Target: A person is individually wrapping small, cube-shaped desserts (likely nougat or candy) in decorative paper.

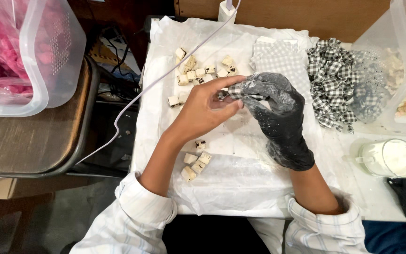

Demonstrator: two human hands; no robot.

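Sleeves (137,221) of our pale striped shirt sat closest to the lens in the head view, w/ both forearms reaching over the white paper sheet (240,188) on the table. Our left hand (203,110), bare, had its fingers closed narrow around one end of a small checked-wrapped candy (237,90), thumb & forefinger pinching; our right hand (278,115), in a black glove dusted w/ white powder, gripped the other end, fingers curled tight on the wrapper. That piece was held just above the sheet, approx. mid-table, between both hands. Progress, as we judged it: a good pile of wrapped pieces (332,89) lay to the right beside a stack of checked wrappers (278,56), yet a cluster of bare white cubes (203,70) remained above the hands & a few more cubes (196,162) near our left wrist, so plenty was left. Containers: a clear bin (48,61) at left held pink stuff; a clear tub (400,70) at right held pale chunks, kind unclear; a small cup (391,159) held white powder.
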